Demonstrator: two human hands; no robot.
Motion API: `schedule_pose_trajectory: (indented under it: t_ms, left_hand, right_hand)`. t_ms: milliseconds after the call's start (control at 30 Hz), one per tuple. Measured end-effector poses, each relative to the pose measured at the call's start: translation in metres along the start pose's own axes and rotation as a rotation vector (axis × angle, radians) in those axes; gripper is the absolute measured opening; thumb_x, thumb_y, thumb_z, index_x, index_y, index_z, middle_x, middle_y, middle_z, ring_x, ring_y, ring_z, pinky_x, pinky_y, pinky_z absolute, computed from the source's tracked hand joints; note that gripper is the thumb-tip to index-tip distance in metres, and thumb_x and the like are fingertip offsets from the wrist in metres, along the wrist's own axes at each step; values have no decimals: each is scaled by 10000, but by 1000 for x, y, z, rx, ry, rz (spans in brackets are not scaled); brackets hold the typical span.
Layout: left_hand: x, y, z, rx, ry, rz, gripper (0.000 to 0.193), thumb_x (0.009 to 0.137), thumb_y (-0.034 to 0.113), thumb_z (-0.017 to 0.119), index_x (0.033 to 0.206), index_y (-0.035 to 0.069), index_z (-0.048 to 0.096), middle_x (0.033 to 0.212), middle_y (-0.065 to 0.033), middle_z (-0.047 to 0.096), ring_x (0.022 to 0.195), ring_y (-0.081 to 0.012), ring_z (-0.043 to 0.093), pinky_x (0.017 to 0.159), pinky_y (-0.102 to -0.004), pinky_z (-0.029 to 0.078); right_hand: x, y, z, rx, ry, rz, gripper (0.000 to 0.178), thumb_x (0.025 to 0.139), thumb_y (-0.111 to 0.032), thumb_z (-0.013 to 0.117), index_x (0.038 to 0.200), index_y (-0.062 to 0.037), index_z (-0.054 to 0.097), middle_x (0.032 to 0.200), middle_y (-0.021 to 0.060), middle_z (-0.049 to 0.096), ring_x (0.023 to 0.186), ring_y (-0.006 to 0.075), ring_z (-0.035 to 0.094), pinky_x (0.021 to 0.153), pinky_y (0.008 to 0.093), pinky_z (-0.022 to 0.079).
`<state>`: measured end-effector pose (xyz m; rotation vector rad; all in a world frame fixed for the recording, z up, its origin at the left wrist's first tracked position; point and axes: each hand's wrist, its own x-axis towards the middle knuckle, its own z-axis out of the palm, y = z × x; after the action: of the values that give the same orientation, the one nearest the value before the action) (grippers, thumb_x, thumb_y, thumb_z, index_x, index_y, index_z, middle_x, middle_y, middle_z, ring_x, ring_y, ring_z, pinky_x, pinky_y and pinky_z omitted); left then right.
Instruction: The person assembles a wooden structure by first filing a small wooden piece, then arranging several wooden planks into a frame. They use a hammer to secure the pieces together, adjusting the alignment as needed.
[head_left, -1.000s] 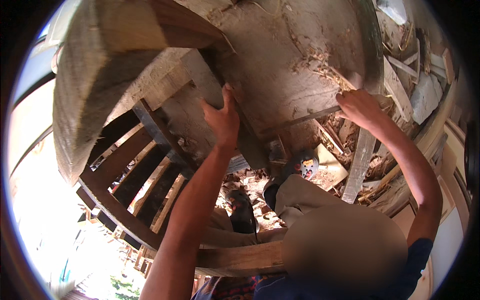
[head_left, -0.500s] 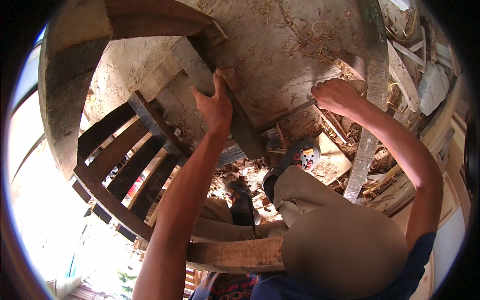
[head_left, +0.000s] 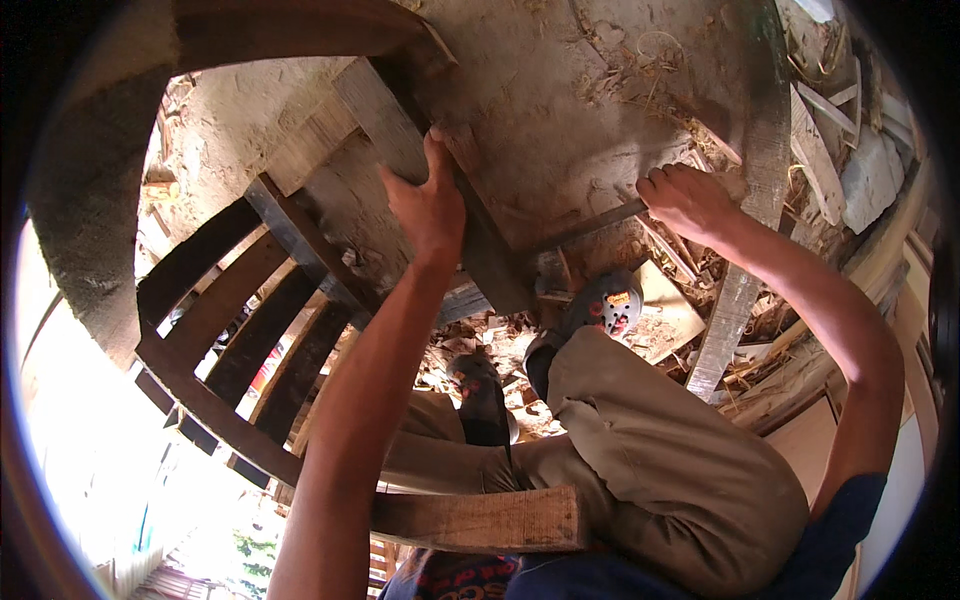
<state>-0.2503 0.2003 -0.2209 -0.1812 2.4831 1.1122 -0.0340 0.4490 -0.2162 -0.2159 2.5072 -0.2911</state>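
My left hand point(head_left: 428, 210) grips a squared dark timber point(head_left: 385, 115) of a wooden frame, its thumb stretched along the top and the other fingers mostly hidden. In my right hand point(head_left: 690, 203), a closed fist, is a tool with a long narrow dark blade point(head_left: 590, 224). That blade runs left to the lower part of the timber; whether it touches or cuts into the wood I cannot tell. Beside my left forearm stands a slatted wooden section point(head_left: 262, 345), and a thick curved wooden piece point(head_left: 300, 35) spans the upper left.
A long plank point(head_left: 755, 150) runs along the right, with scrap wood point(head_left: 815, 150) and a pale stone block point(head_left: 870, 178) beyond it. Wood chips lie around my shoes point(head_left: 605, 305). A short wooden rail point(head_left: 480, 518) crosses close to my body.
My right hand has shifted slightly right with the bladed tool. My left hand keeps its hold on the timber. The view has moved a little.
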Motion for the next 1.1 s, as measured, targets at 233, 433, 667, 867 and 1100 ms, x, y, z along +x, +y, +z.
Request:
schedule_pose_trajectory:
  t_ms: [233,433,667,867,1100]
  left_hand:
    - [-1,9,0,28,3,-2,1077,895,622,681,1485,-180,272,1391,-368,495,1317,-462,499,1075,-496,429]
    - [-5,12,-6,22,-36,-22,995,905,577,691,1463,-159,322,1351,-346,546,1284,-450,535,1052,-491,441]
    - [-8,15,0,71,28,-20,953,909,559,688,1447,-151,350,1310,-336,584,1252,-437,567,1038,-484,447]
    - [-6,5,2,118,78,-7,1013,902,587,690,1451,-183,325,1317,-355,568,1254,-455,558,1045,-489,447]
    - [3,-6,4,41,56,52,922,916,587,676,1397,-148,399,1290,-310,592,1192,-415,583,1036,-469,438]
  right_hand:
    - [18,-9,4,71,-72,-33,129,936,-92,604,957,33,632,834,192,698,793,309,740,656,417,622]
    - [12,4,-3,32,-287,35,201,914,-111,657,1052,35,645,963,185,709,834,267,723,750,384,637]
    - [29,4,-10,270,-450,201,160,913,-120,600,944,30,645,859,187,707,841,311,745,677,429,620]
    - [30,-9,-17,72,-172,-31,178,930,-126,589,960,42,640,871,201,709,866,345,739,699,448,624]
    - [36,-34,-5,95,-41,-90,203,896,-145,666,997,28,635,902,179,679,836,330,709,733,408,602]
